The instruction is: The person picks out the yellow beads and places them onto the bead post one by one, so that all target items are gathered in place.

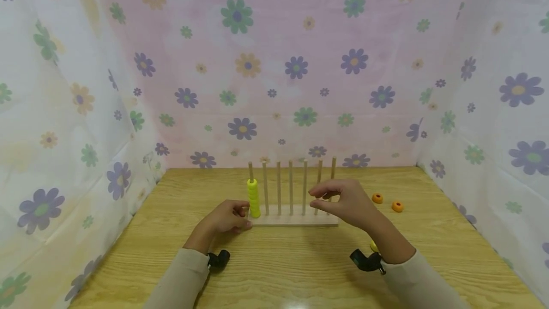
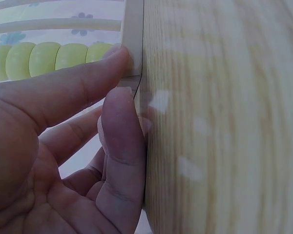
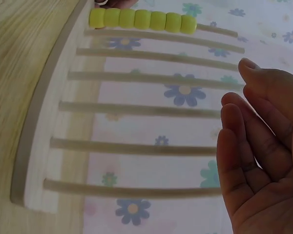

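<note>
A wooden peg stand (image 1: 296,221) has a flat base and a row of several upright rods. Several yellow beads (image 1: 253,199) are stacked on its leftmost rod, whose bare tip shows above them. My left hand (image 1: 225,216) grips the left end of the base, thumb and a finger at the corner beside the lowest bead (image 2: 98,52). Over the right-hand rods hovers my right hand (image 1: 343,199), thumb and fingers bent and apart. Nothing shows between its fingers in the right wrist view, where the bare rods (image 3: 141,109) lie beside the hand (image 3: 268,151).
Two orange beads, a nearer one (image 1: 397,206) and a farther one (image 1: 377,198), lie on the wooden table (image 1: 274,266) right of the stand. A yellow bead (image 1: 373,246) is partly hidden by the right wrist. Flowered cloth (image 1: 274,61) hangs behind and on both sides.
</note>
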Tool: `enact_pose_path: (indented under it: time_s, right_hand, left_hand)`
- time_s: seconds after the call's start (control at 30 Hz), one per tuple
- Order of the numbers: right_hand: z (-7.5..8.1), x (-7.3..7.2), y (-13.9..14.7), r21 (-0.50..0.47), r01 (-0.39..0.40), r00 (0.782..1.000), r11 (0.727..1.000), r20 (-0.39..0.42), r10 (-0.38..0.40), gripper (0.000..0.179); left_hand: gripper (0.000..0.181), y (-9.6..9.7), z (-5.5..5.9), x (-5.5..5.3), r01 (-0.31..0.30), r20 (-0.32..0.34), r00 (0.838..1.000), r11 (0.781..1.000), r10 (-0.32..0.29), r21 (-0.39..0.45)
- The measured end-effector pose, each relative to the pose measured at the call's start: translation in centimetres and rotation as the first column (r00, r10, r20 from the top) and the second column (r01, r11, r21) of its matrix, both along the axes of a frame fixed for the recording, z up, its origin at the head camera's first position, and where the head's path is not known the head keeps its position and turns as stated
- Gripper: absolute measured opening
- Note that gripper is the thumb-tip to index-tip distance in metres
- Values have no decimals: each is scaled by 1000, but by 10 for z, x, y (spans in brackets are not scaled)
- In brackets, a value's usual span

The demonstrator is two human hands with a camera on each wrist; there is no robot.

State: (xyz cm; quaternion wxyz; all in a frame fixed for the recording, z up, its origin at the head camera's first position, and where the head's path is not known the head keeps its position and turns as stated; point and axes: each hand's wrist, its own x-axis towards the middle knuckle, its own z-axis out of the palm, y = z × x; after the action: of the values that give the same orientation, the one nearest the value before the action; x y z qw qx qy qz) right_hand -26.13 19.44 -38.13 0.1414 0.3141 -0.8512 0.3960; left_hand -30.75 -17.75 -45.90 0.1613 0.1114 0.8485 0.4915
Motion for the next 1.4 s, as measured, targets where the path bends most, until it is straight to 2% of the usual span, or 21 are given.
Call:
enact_pose_path:
  time_s: [0.27,0.5,0.6,0.73,0.8,0.93,1.1,1.23,1.4]
  right_hand:
    - [-12,4,28,27,33,995,999,92,-35,15]
    - [-25,9,58,1,55,971,998,231,-54,20]
    - [-30,10,68,-16,29,960,999,278,-23,21]
    - [-38,8,82,-53,-57,945,997,320,71,24]
    - [-43,5,90,-91,-112,924,990,356,137,27]
    - [-55,1,108,-174,-180,860,968,451,241,34]
    - [-66,-2,132,-182,-186,793,965,552,257,38]
    - [-72,-4,147,-181,-203,757,962,595,271,39]
    - [-80,-9,160,-200,-224,729,954,616,300,42]
  left_hand:
    - [74,-1,-1,0,2,-10,1000,1000,-2,-16]
    - [73,0,1,0,12,-9,1000,1000,-12,-16]
    - [74,-1,1,0,11,-5,1000,1000,-11,-17]
    - [74,-1,0,-1,10,-1,1000,1000,-10,-18]
    - [74,-1,-1,-2,8,-1,1000,1000,-8,-16]
    - [74,-1,-2,-1,6,-3,1000,1000,-7,-19]
    - [74,1,-1,0,-3,-2,1000,999,3,-32]
    - [74,1,0,-1,-8,-1,1000,1000,8,-25]
    - [75,-1,0,-2,-15,3,1000,1000,15,-21]
